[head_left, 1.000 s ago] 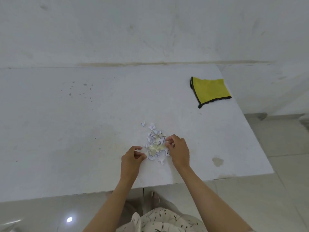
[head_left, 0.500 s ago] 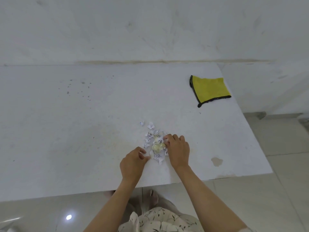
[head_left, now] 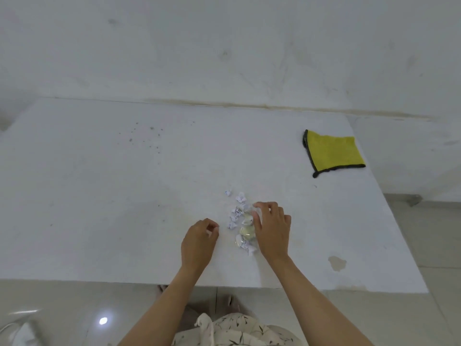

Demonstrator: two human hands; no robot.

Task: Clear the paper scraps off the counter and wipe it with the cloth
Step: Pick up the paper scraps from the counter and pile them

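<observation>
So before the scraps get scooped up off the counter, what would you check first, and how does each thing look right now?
1. Paper scraps gathered in one loose pile: ok, though two bits lie apart at the far end.
2. Right hand at the pile: ok, fingers curled on its right side.
3. Left hand ready to help: ok, just left of the pile, loosely curled.
4. Either hand already holding scraps: cannot tell.
5. Yellow cloth at hand for wiping: ok, lying flat at the far right of the counter, untouched.
6. Somewhere to drop the scraps: cannot tell, no bin in view.
</observation>
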